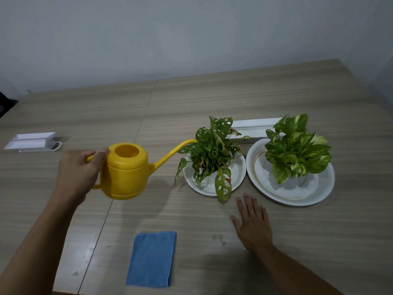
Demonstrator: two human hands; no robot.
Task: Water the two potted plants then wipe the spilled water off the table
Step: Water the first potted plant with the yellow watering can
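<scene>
My left hand (79,171) grips the handle of a yellow watering can (125,172), held above the table with its long spout reaching the leaves of the left potted plant (212,154). That plant has holed leaves and stands on a white plate (238,173). The right potted plant (297,150), with variegated leaves, stands on a larger white plate (319,188). My right hand (252,220) lies flat on the wooden table (191,99), fingers spread, just in front of the plates. A folded blue cloth (152,258) lies near the front edge. Small water drops (219,238) sit left of my right hand.
A white rectangular tray (251,126) lies behind the plants. Two white trays (32,141) sit at the far left of the table. A pale wall stands behind the table. A dark object (5,103) shows at the left edge.
</scene>
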